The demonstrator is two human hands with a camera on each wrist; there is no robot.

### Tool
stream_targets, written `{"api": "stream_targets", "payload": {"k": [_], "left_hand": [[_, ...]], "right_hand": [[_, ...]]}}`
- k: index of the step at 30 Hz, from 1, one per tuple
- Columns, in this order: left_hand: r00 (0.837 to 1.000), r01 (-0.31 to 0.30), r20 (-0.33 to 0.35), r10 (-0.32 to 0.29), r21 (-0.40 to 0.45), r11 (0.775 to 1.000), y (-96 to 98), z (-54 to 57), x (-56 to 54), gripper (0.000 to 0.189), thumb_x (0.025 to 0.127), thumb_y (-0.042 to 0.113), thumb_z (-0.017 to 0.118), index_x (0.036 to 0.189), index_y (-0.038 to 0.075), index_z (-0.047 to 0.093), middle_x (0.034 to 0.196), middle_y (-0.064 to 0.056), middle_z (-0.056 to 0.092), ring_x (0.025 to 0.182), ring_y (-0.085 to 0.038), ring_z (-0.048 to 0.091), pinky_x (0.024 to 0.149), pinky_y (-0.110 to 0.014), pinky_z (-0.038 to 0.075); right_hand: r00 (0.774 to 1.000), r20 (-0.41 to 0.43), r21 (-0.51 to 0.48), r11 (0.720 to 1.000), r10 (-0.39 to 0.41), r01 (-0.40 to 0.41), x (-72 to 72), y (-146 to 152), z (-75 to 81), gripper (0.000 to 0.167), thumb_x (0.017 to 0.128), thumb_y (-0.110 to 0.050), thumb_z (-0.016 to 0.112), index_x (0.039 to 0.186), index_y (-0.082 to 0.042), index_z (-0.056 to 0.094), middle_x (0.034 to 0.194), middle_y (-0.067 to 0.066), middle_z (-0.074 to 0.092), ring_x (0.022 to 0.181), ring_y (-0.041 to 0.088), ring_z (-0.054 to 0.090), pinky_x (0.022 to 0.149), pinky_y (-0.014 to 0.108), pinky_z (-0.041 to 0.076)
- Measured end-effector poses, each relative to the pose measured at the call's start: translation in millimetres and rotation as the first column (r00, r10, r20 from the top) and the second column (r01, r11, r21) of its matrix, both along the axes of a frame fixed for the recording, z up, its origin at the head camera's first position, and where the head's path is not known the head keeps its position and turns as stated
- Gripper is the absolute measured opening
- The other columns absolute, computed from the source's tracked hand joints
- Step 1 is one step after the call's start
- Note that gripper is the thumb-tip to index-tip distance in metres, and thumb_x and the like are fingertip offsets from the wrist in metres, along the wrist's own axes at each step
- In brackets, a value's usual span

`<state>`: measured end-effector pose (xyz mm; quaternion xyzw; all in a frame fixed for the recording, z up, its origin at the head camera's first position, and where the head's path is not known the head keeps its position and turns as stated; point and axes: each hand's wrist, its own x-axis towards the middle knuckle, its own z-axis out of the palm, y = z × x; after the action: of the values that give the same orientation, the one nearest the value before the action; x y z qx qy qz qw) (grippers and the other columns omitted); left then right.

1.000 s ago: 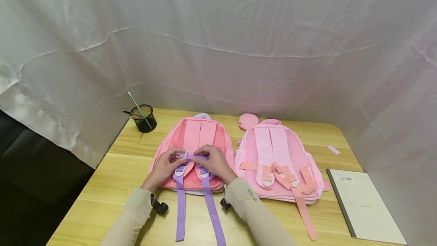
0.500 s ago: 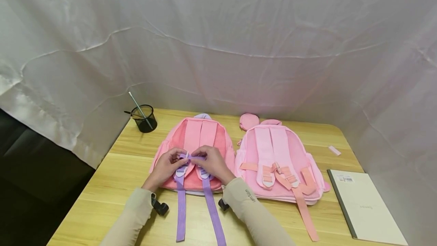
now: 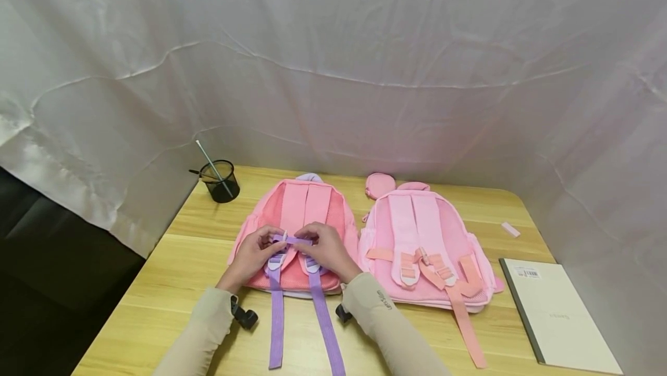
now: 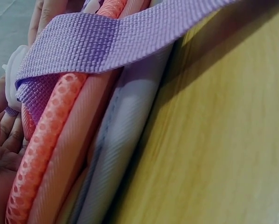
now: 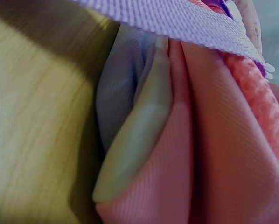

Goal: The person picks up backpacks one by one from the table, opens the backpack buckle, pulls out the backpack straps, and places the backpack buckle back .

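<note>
A coral-pink backpack (image 3: pixel 270 209) lies with its strap side up at the middle of the table. Over its lower half, my left hand (image 3: pixel 252 257) pinches the chest strap beside a small white buckle (image 3: pixel 285 236). My right hand (image 3: pixel 328 250) pinches the purple chest strap (image 3: pixel 298 240) between thumb and fingers, so a short length spans both hands. Below, two purple shoulder strap tails hang from white adjusters (image 3: pixel 311 266) over the near edge of the bag. In the left wrist view, a purple webbing tail (image 4: pixel 79 42) loops through a white adjuster (image 4: pixel 14 77).
Right beside it lies a light pink backpack (image 3: pixel 388 231) with orange straps and a round pink pouch (image 3: pixel 380 185). A black mesh pen cup (image 3: pixel 221 188) stands at the back left. On the right are a notebook (image 3: pixel 565 321) and a small pale pink piece (image 3: pixel 510 229).
My right hand shifted slightly left, then back right, and the purple strap between my hands now looks straighter. My left hand has stayed nearly still.
</note>
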<state>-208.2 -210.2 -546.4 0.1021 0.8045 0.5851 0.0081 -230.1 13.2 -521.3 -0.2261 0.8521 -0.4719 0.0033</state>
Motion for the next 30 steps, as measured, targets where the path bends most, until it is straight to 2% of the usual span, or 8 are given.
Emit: {"api": "stream_targets", "payload": {"k": [6, 15, 25, 30], "left_hand": [[1.0, 0.008, -0.011, -0.008, -0.001, 1.0, -0.1, -1.1, -1.5, 0.024, 0.097, 0.026, 0.074, 0.117, 0.013, 0.07, 0.102, -0.01, 0.072, 0.083, -0.012, 0.061, 0.074, -0.021, 0.049], [0.997, 0.052, -0.059, -0.049, 0.038, 0.998, 1.7, -2.9, -2.0, 0.021, 0.097, 0.017, 0.073, 0.117, 0.009, 0.069, 0.109, -0.014, 0.072, 0.086, -0.006, 0.063, 0.077, -0.019, 0.051], [1.0, 0.005, -0.029, -0.005, 0.002, 1.0, -0.2, 0.0, -0.6, 0.021, 0.097, 0.024, 0.074, 0.115, 0.013, 0.071, 0.105, -0.009, 0.072, 0.086, -0.012, 0.061, 0.076, -0.021, 0.05], [0.999, 0.014, -0.037, -0.013, 0.017, 1.0, 0.6, -0.1, 0.3, 0.021, 0.097, 0.021, 0.074, 0.116, 0.012, 0.07, 0.104, -0.01, 0.072, 0.084, -0.01, 0.061, 0.075, -0.02, 0.05]], "right_hand": [[1.0, -0.01, 0.016, 1.0, -0.005, 0.005, -0.2, -1.2, 1.7, 0.02, 0.088, -0.02, 0.084, 0.107, -0.014, 0.08, 0.099, -0.001, 0.076, 0.089, 0.01, 0.067, 0.082, 0.024, 0.055], [1.0, -0.008, 0.021, 1.0, 0.022, -0.022, -1.3, -5.4, 3.6, 0.021, 0.089, -0.019, 0.083, 0.109, -0.014, 0.079, 0.102, 0.0, 0.076, 0.092, 0.01, 0.067, 0.081, 0.023, 0.054], [1.0, 0.024, -0.033, 0.999, 0.016, -0.015, -0.7, -0.4, 2.3, 0.024, 0.087, -0.016, 0.085, 0.11, -0.01, 0.079, 0.099, 0.003, 0.075, 0.087, 0.011, 0.068, 0.08, 0.023, 0.056], [1.0, 0.019, -0.035, 0.999, 0.014, -0.013, 1.1, 0.1, 2.9, 0.022, 0.087, -0.017, 0.085, 0.108, -0.01, 0.079, 0.099, 0.003, 0.075, 0.087, 0.011, 0.068, 0.08, 0.024, 0.057]]}}
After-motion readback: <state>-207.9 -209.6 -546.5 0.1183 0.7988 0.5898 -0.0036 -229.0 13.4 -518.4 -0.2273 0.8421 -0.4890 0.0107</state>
